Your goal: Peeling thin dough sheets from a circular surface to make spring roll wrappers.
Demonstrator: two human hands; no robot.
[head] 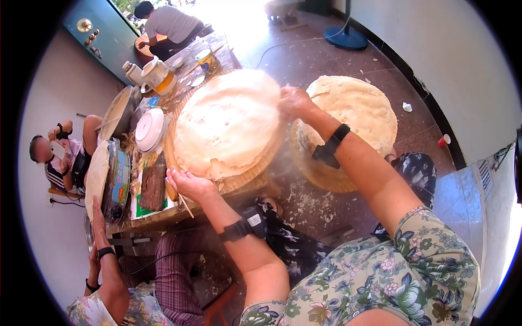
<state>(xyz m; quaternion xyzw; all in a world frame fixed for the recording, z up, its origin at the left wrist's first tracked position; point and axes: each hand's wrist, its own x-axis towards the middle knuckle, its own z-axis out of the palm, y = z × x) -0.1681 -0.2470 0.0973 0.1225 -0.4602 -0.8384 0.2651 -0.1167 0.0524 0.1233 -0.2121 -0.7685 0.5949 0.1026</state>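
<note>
A large round sheet of thin flatbread or pastry (228, 122) lies on a round woven tray (240, 181) at the table's near edge, its lower rim torn. My left hand (191, 185) is palm up at the tray's lower left rim, fingers apart; whether it bears the tray's weight cannot be told. At the sheet's right edge, my right hand (294, 102) has its fingers closed on the rim; whether they pinch the sheet or the tray beneath is blurred. Right of the table, a stack of similar round sheets (350, 110) rests on another woven tray (326, 175).
A brown block (153, 187), white plates (149, 129), a glass pitcher (160, 77) and a tin (207, 61) stand on the wooden table (183, 210). A co-worker's hands (98, 220) touch a round sheet at left. Other people sit beyond. Crumbs (310, 203) litter the floor.
</note>
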